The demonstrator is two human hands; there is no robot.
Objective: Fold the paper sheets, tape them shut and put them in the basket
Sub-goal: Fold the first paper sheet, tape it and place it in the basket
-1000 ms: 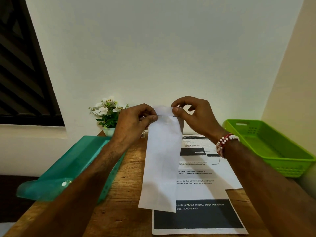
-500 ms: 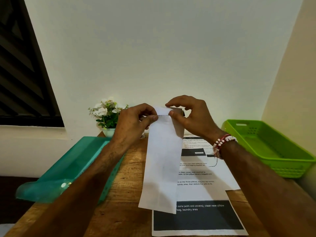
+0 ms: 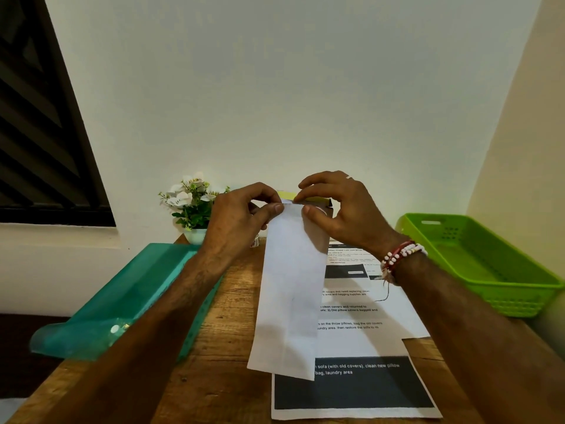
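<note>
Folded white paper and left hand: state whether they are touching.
Touching. The head view shows the left hand pinching the folded white paper at its top edge.

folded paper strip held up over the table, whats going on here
A person holds a folded paper strip hanging above the wooden table. The left hand and right hand each pinch its top edge, where something yellowish shows; whether that is tape is unclear. More printed sheets lie flat beneath it. The green basket sits at the right, and this piece is not yet in it.
</note>
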